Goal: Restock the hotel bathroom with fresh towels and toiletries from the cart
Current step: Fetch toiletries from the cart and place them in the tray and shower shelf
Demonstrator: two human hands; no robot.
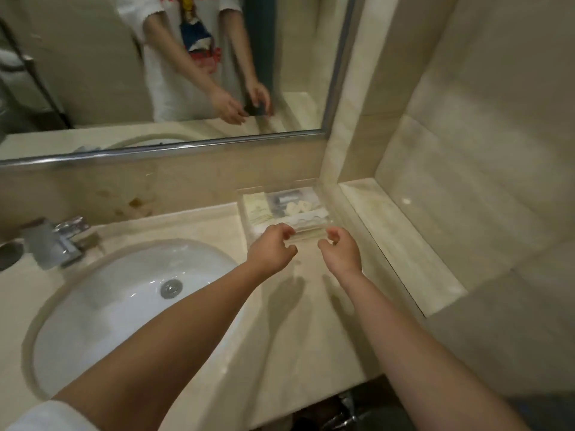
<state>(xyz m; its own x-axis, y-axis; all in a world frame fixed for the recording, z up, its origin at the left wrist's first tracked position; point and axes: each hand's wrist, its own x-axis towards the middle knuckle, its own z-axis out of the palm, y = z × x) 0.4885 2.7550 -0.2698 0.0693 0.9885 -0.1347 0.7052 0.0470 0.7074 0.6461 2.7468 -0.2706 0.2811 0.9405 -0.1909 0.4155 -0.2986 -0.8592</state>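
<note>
Two hands reach over the counter (298, 321). Left of them lies the sink (124, 293), with the tap (62, 241) beyond it; the mirror (155, 73) rises behind. Between curled fingers, left hand (270, 247) and right hand (339, 251) pinch the near edge of the clear toiletry tray (284, 209), tucked into the corner.

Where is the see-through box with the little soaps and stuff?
The clear tray sits on the counter in the back right corner, right of the sink, below the mirror, with both hands at its front edge.
</note>
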